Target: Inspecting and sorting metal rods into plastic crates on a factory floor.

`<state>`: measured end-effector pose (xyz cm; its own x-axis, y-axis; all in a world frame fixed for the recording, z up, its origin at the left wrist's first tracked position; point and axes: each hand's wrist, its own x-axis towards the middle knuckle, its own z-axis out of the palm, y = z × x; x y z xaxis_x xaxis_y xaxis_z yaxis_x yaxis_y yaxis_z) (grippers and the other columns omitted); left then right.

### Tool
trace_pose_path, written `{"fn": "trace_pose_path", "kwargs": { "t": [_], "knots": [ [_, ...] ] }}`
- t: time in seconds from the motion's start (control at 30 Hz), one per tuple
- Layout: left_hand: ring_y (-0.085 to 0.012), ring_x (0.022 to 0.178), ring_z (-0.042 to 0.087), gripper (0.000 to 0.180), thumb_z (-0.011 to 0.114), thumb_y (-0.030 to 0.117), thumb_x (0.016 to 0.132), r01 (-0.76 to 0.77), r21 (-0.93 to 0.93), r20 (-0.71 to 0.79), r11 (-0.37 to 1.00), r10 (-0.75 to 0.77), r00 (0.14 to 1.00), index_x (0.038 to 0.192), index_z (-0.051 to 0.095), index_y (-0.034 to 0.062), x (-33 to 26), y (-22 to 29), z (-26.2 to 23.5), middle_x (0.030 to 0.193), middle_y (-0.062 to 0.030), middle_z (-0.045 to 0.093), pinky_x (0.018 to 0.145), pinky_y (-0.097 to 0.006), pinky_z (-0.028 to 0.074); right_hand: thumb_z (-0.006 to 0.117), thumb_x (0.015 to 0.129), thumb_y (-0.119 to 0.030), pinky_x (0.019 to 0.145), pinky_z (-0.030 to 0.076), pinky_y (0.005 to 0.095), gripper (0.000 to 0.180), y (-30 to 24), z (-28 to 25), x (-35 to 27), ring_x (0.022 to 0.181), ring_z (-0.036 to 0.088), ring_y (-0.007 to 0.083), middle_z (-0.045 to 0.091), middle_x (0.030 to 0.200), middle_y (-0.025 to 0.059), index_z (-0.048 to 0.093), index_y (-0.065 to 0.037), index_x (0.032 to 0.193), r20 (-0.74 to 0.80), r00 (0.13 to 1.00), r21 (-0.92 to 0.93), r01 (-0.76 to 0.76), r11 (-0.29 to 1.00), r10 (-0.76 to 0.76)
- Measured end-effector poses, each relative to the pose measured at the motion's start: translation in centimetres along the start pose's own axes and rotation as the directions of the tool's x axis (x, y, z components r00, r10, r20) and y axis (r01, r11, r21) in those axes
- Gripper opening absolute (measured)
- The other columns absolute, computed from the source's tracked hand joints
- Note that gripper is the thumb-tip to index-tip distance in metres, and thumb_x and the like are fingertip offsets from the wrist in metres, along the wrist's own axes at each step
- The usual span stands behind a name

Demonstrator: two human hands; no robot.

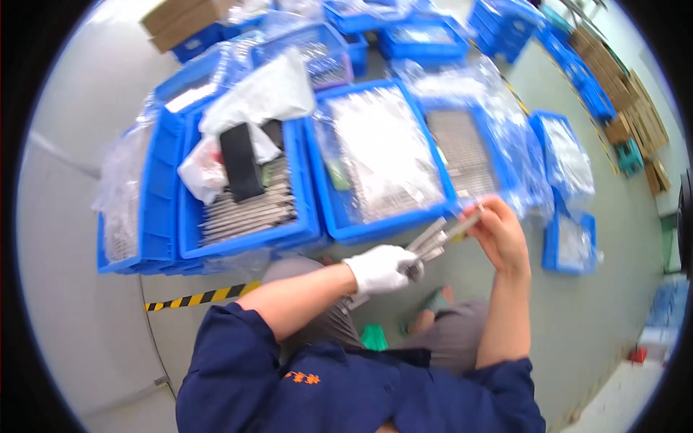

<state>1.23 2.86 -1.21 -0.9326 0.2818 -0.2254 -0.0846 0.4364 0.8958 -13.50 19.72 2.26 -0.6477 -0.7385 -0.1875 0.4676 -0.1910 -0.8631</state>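
Note:
My left hand (pixel 380 270), in a white glove, is closed around a few slim grey metal pieces (pixel 430 243) that jut out towards the right. The bare right hand (pixel 499 234) pinches one narrow metal piece (pixel 463 226) between thumb and fingers, its lower end close to the bunch. Both hands are above my lap, near the front edge of the blue bins. Left of them, a blue bin (pixel 249 244) holds rows of similar-looking metal pieces (pixel 253 216). A flat black rectangular object (pixel 242 160) and a white plastic bag (pixel 266 94) lie on top of these.
A middle blue bin (pixel 354 229) contains a plastic-covered load; another, to its right, holds tightly packed grey parts (pixel 462 151). Smaller blue bins (pixel 552 245) stand on the floor at right. Cardboard boxes (pixel 180 25) sit far left. Striped tape (pixel 202 297) marks the floor.

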Motion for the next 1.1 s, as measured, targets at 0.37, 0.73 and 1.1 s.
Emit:
{"fn": "trace_pose_path", "kwargs": {
  "t": [0.37,0.73,1.1],
  "knots": [
    [-0.0243,0.076,0.054,0.017,0.049,0.003,0.065,0.005,-0.033,-0.091,0.999,-0.007,0.996,0.08,0.056,0.0072,0.4,-1.4,1.2,0.078,-0.01,0.056,0.07,-0.032,0.042,0.055,0.079,-0.004,0.061,0.049,0.0232,0.011,0.7,-0.5,-0.2,0.073,0.058,0.016,0.059,0.087,0.011,0.052,-0.002,0.089,-0.022,1.0,-0.013,0.005,1.0,-0.005],
    [-0.0256,0.076,0.055,0.018,0.05,0.001,0.063,-0.005,0.064,-0.138,0.998,0.014,0.99,0.079,0.056,0.0075,0.4,-1.7,1.5,0.078,-0.0102,0.055,0.069,-0.032,0.043,0.054,0.076,0.001,0.058,0.047,0.0205,0.013,-0.3,-0.2,-0.7,0.069,0.059,0.0131,0.061,0.084,0.0112,0.053,-0.001,0.088,-0.052,0.994,-0.059,-0.103,0.993,0.1],
    [-0.0284,0.071,0.057,0.013,0.051,0.007,0.064,0.011,0.059,-0.235,0.998,0.003,0.972,0.074,0.059,0.0081,0.0,-0.9,0.5,0.072,-0.0137,0.057,0.065,-0.035,0.045,0.056,0.076,-0.005,0.061,0.044,0.0226,0.012,0.2,2.1,0.2,0.068,0.055,0.0109,0.06,0.083,0.0072,0.055,-0.002,0.088,-0.052,0.998,-0.27,-0.058,0.961,0.045]
  ]
}}
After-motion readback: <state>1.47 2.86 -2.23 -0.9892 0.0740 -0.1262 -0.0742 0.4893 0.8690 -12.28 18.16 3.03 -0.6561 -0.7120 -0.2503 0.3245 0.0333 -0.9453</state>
